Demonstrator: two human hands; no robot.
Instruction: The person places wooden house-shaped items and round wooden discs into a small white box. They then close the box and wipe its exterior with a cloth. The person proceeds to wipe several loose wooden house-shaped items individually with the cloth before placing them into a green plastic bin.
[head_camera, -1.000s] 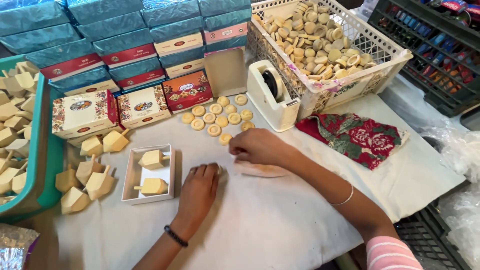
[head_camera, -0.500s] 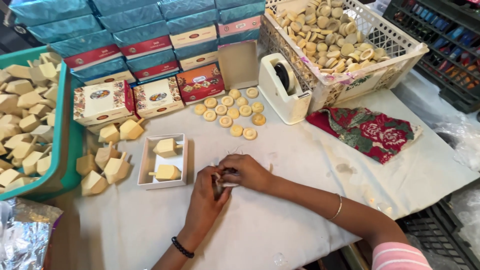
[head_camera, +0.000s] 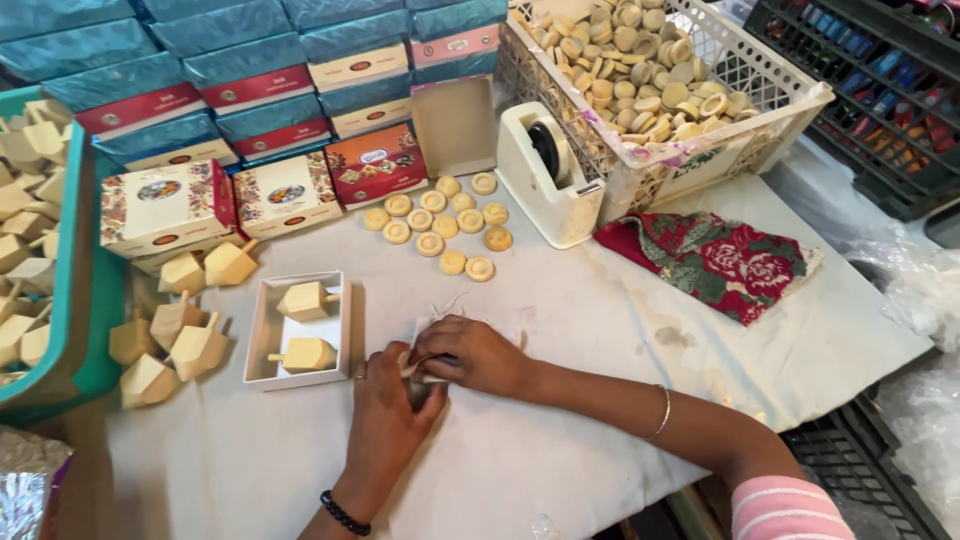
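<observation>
Pinching together at the near middle of the table (head_camera: 560, 470), the left hand (head_camera: 385, 415) and right hand (head_camera: 470, 355) are both closed on a small pale wrapper (head_camera: 412, 368), fingers touching across it. What the wrapper holds is hidden under the fingers. A second ago the hands were apart, the right out by the loose discs (head_camera: 440, 225) and the left flat on the cloth; half a second ago they had already met. So the pick-up looks finished and the work has moved, as far as I can judge, to folding or twisting the wrapper shut.

Just left of the hands sits an open white box (head_camera: 262, 345) with two cream spinning tops (head_camera: 305, 300) lying in it, one above the other. More tops (head_camera: 175, 335) lie loose beside it, and a green bin (head_camera: 85, 330) at the left edge holds many more.

Farther back stand the tape dispenser (head_camera: 545, 180), a red floral cloth (head_camera: 720, 265), patterned boxes (head_camera: 165, 205), teal stacks (head_camera: 240, 70) and a white basket (head_camera: 770, 120) full of discs.
</observation>
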